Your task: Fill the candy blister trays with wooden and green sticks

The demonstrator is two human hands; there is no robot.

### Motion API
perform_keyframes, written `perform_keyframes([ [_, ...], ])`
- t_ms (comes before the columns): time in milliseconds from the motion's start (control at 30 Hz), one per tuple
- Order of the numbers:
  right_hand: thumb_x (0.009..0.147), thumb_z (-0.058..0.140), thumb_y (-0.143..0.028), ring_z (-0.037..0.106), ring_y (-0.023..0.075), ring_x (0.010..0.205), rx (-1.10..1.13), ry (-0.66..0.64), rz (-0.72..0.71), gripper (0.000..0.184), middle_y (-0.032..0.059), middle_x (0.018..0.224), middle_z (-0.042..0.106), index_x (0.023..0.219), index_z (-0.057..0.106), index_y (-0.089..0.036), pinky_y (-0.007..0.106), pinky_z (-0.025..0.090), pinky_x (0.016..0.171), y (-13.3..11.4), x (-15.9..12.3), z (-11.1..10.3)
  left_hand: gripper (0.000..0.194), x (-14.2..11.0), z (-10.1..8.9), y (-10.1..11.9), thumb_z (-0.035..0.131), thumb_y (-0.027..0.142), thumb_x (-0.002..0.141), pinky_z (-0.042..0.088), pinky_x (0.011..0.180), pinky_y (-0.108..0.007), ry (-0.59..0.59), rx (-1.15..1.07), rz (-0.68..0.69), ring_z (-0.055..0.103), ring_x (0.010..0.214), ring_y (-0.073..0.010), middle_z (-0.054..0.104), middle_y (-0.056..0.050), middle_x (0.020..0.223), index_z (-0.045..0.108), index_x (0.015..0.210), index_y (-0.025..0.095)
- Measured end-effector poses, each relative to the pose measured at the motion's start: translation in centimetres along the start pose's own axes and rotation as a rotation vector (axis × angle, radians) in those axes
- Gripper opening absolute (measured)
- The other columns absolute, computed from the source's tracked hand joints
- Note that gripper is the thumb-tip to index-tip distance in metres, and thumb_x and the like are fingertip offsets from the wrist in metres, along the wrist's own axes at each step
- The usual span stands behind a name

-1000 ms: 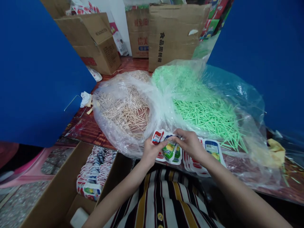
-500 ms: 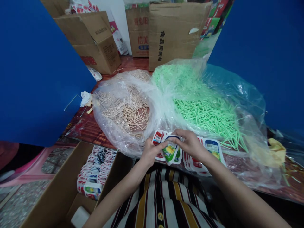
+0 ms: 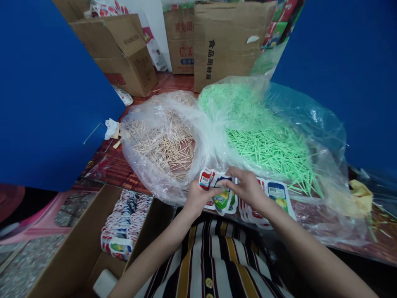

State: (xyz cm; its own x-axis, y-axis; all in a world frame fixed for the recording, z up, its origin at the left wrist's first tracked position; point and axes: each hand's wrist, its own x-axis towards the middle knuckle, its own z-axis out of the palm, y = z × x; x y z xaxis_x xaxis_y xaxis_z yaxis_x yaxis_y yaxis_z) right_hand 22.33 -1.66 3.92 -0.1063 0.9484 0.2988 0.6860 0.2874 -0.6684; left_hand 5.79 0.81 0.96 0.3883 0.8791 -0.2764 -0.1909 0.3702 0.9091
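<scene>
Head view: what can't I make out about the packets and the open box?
All in the head view:
Held packet: partly covered by the left hand and right hand.
Table packets: partly behind the right forearm.
White thing in the open box: cut by left forearm and bottom edge.
Packets' fine print: too small.

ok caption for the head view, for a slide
Left hand and right hand hold a Sprite-printed piece near tan sticks and green sticks.

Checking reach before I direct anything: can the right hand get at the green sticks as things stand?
Probably yes: the green sticks lie just beyond the right hand, and their near part looks uncovered by plastic. Its grip seems busy on the Sprite-labelled piece, though, which it may need to release.
</scene>
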Motion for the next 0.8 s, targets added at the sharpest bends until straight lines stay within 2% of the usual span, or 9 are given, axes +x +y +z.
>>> perform_keyframes([
  [200,0.086,0.056,-0.040,0.057,0.0155,0.064,0.014,0.017,-0.005,0.029,0.0016,0.066,0.058,0.069,0.056,-0.017,0.026,0.042,0.059,0.2,0.0,0.2,0.028,0.0,0.2,0.3,0.081,0.029,0.059,0.053,0.070,-0.029,0.027,0.019,0.035,0.067,0.071,-0.0181,0.073,-0.004,0.078,0.073,0.081,0.012],
  [267,0.084,0.060,-0.040,0.060,0.0167,0.071,0.032,0.031,0.004,0.021,0.0027,0.076,0.064,0.084,0.060,-0.018,0.027,0.045,0.064,0.1,0.0,0.1,0.031,0.1,0.1,0.0,0.082,0.028,0.058,0.053,0.071,-0.029,0.027,-0.015,0.020,0.067,0.071,-0.0179,0.073,-0.004,0.079,0.073,0.083,0.013],
  [333,0.080,0.065,-0.040,0.062,0.0181,0.078,0.044,0.068,0.019,0.035,0.0048,0.092,0.065,0.106,0.056,-0.020,0.028,0.048,0.069,0.0,-0.1,-0.2,0.034,0.3,0.0,-0.3,0.082,0.028,0.058,0.053,0.074,-0.029,0.019,-0.049,0.014,0.067,0.074,-0.0184,0.074,-0.005,0.082,0.073,0.087,0.013],
  [400,0.077,0.068,-0.040,0.061,0.0180,0.080,0.057,0.098,0.012,0.046,0.0068,0.101,0.063,0.114,0.050,-0.020,0.029,0.049,0.070,0.0,-0.2,-0.5,0.036,0.4,-0.1,-0.5,0.082,0.029,0.058,0.053,0.076,-0.030,0.011,-0.061,0.017,0.067,0.076,-0.0189,0.074,-0.006,0.084,0.073,0.089,0.013],
  [467,0.080,0.067,-0.038,0.060,0.0176,0.082,0.080,0.075,-0.049,0.036,0.0069,0.100,0.061,0.107,0.052,-0.019,0.029,0.049,0.072,0.2,-0.3,-0.8,0.034,0.5,-0.3,-0.5,0.082,0.030,0.058,0.053,0.073,-0.029,0.014,-0.037,0.015,0.067,0.073,-0.0187,0.074,-0.006,0.080,0.073,0.086,0.012],
  [567,0.086,0.060,-0.030,0.058,0.0173,0.085,0.093,-0.031,-0.143,0.014,0.0057,0.092,0.060,0.093,0.055,-0.019,0.029,0.047,0.075,0.3,-0.7,-1.0,0.028,0.5,-0.6,-0.4,0.082,0.029,0.057,0.051,0.067,-0.027,0.041,0.069,0.032,0.065,0.066,-0.0171,0.072,-0.003,0.071,0.072,0.076,0.011],
  [633,0.088,0.056,-0.027,0.059,0.0167,0.085,0.111,-0.075,-0.163,0.008,0.0056,0.089,0.061,0.088,0.056,-0.018,0.028,0.046,0.074,0.1,-0.9,-1.2,0.025,0.4,-0.7,-0.3,0.082,0.028,0.056,0.050,0.062,-0.025,0.053,0.153,0.063,0.064,0.063,-0.0166,0.071,-0.002,0.067,0.071,0.072,0.012],
  [733,0.087,0.057,-0.030,0.060,0.0161,0.083,0.190,-0.075,-0.115,0.012,0.0052,0.089,0.063,0.088,0.058,-0.018,0.028,0.047,0.073,0.1,-0.9,-2.3,0.022,0.2,-0.8,-0.3,0.079,0.028,0.060,0.051,0.064,-0.026,0.019,0.207,0.074,0.065,0.064,-0.0173,0.072,-0.002,0.070,0.071,0.075,0.012],
  [800,0.087,0.057,-0.035,0.061,0.0158,0.079,0.189,-0.033,0.007,0.018,0.0045,0.087,0.065,0.092,0.060,-0.018,0.028,0.048,0.071,1.0,-0.4,-3.8,0.022,0.1,-0.7,-0.1,0.078,0.028,0.062,0.052,0.066,-0.027,0.015,0.216,0.077,0.066,0.066,-0.0178,0.073,-0.003,0.072,0.072,0.076,0.013],
])
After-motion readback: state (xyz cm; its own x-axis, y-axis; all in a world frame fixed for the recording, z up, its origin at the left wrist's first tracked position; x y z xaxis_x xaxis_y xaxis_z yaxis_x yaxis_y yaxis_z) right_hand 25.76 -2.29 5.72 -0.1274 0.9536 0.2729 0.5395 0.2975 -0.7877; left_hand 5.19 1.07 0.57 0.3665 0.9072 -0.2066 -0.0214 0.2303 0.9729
